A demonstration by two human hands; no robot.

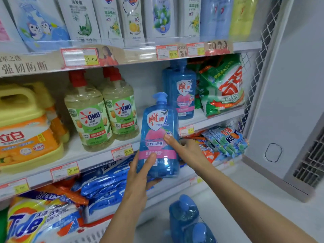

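Two hands on one blue pump bottle (158, 137), held upright just in front of the middle shelf (75, 152) and overlapping its front edge. Left hand (140, 174) curled round the bottle's lower left side, thumb laid across the pink label band, fingers tucked under the base. Right hand (185, 151) gripping the bottle's right side, thumb pressed on the label, other fingers hidden behind.

Standing toward the right of the middle shelf: a matching blue bottle (182, 95) with another close behind it, just beside a green detergent bag (222, 85) at the shelf's right end. At mid-shelf, two pale OMO bottles (87, 113) with red pumps, side by side. At the shelf's left end, a yellow jug (26, 127).

Beneath the middle shelf, blue refill bags (105, 183) and a Tide bag (35, 223). Lower still, well under the shelf, more blue pump bottles (185, 214).
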